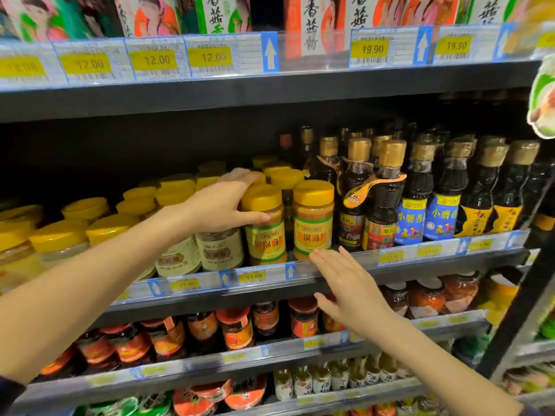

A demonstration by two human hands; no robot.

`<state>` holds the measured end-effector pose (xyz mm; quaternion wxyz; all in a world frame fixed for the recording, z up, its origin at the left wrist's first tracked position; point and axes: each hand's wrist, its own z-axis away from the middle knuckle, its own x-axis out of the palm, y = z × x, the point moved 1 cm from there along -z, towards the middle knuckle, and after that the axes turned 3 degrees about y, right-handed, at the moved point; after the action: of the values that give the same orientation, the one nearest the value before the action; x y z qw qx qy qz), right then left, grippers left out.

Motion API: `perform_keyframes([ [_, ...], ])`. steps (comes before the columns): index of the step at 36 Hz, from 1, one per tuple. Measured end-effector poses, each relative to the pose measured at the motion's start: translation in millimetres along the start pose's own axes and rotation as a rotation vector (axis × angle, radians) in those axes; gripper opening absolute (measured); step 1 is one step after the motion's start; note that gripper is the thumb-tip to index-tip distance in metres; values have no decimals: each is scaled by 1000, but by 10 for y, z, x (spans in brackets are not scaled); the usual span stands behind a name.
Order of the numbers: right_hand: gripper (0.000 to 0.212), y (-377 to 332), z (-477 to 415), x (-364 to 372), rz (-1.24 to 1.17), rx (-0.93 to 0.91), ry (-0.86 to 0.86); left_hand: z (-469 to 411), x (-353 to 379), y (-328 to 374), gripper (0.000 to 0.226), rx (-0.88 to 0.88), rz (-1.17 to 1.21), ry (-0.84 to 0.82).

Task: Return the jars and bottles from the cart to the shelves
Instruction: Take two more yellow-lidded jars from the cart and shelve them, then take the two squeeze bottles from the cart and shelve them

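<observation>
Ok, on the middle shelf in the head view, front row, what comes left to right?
pale yellow-lidded jars → beige-labelled jars → yellow-labelled jar under the left hand → its twin jar → dark red-labelled bottles → blue-labelled bottles → yellow-labelled bottles

Left hand [223, 202] covers the top and left side of one yellow-lidded jar [265, 226]; grip not readable. Right hand [345, 283], fingers flat, hides part of the price rail [261, 276] and the red-lidded jars [303, 318] below. Price tags [186, 285] on that rail blurred, figures mostly unreadable. Cartons [222, 13] on the top shelf cut off by the upper edge. Far rows of dark bottles [387, 193] lost in shadow.
</observation>
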<state>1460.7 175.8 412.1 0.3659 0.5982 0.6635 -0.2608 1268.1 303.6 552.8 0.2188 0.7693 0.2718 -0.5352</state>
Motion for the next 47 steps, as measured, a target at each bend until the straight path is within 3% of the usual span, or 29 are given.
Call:
perform_keyframes([
  [3,77,3,8,-20,-45,-3,-40,251,-24,29,73,144,-71,170],
  [5,79,1,13,-56,-42,-3,-99,448,-29,11,66,223,-121,200],
  [9,81,-47,17,-177,-60,14,-205,907,4,-131,59,327,-120,92],
  [12,83,-129,-21,-294,-14,72,-322,1322,16,-281,64,301,-107,23],
  [16,91,-355,-85,-456,112,151,-465,1909,-8,-568,86,161,-127,-101],
  [19,87,-729,-119,-588,204,90,-478,2385,-75,-807,97,29,-132,-201],
  [22,78,-1209,-161,-618,136,-23,-445,2882,-173,-1049,100,-96,-127,-259],
  [26,76,-1893,-334,-552,10,-153,-514,3597,-330,-1374,79,-287,-169,-346],
  [29,74,-2431,-509,-467,-73,-261,-522,4167,-460,-1575,104,-453,-130,-387],
  [33,75,-3206,-769,-265,-151,-453,-518,4971,-619,-1795,76,-628,-145,-380],
  [37,75,-4024,-1003,-90,-250,-611,-565,5662,-822,-1906,110,-821,-118,-379],
  [41,71,-4829,-1204,108,-314,-761,-626,6276,-931,-2075,78,-987,-151,-354],
  [47,73,-6057,-1520,393,-366,-1017,-624,6991,-1108,-2328,80,-1254,-163,-357],
])
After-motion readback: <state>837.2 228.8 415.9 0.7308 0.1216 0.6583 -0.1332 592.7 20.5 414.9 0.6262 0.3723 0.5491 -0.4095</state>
